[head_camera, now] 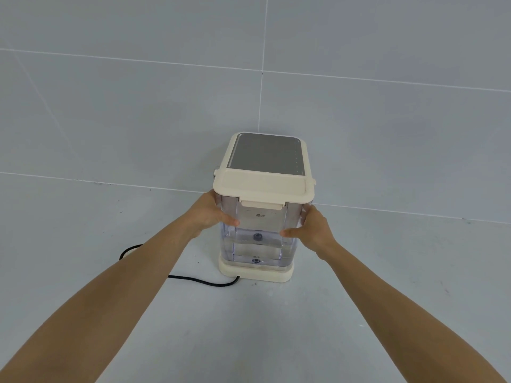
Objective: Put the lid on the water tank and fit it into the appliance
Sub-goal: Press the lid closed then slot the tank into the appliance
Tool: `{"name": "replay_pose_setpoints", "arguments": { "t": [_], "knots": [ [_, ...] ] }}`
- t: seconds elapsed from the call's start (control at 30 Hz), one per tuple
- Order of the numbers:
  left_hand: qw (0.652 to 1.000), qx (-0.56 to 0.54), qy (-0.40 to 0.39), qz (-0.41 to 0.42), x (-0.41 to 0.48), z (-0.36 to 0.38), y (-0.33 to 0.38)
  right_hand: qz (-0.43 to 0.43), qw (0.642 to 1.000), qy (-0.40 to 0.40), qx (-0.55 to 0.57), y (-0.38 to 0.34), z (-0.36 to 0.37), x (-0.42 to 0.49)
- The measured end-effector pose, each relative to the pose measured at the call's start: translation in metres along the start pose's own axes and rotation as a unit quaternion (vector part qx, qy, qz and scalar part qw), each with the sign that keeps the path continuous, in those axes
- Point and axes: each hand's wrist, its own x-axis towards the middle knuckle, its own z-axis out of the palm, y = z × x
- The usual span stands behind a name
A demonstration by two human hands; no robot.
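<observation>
A cream appliance [266, 154] with a grey top panel stands on the grey surface near the wall. On its near side sits a clear water tank [258, 244], holding some water, resting on the appliance's cream base [255, 275]. A cream lid [262, 187] with a front latch covers the tank. My left hand [211, 214] grips the tank's left side and my right hand [311, 229] grips its right side, thumbs on the front face.
A black power cord [193, 280] runs from the base leftward across the surface, looping behind my left forearm. A grey tiled wall [166, 106] rises directly behind the appliance.
</observation>
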Motion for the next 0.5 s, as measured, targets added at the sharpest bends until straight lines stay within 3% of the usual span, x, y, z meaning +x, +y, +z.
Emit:
{"name": "replay_pose_setpoints", "arguments": {
  "t": [0.3, 0.5],
  "knots": [
    [0.996, 0.088, 0.003, -0.013, -0.001, -0.002, 0.004, 0.004, 1.0, -0.015, -0.027, -0.001, -0.002, -0.005],
    [0.978, 0.198, 0.06, 0.036, -0.01, -0.002, 0.001, 0.015, 0.997, -0.034, -0.072, -0.004, -0.007, -0.011]
  ]
}}
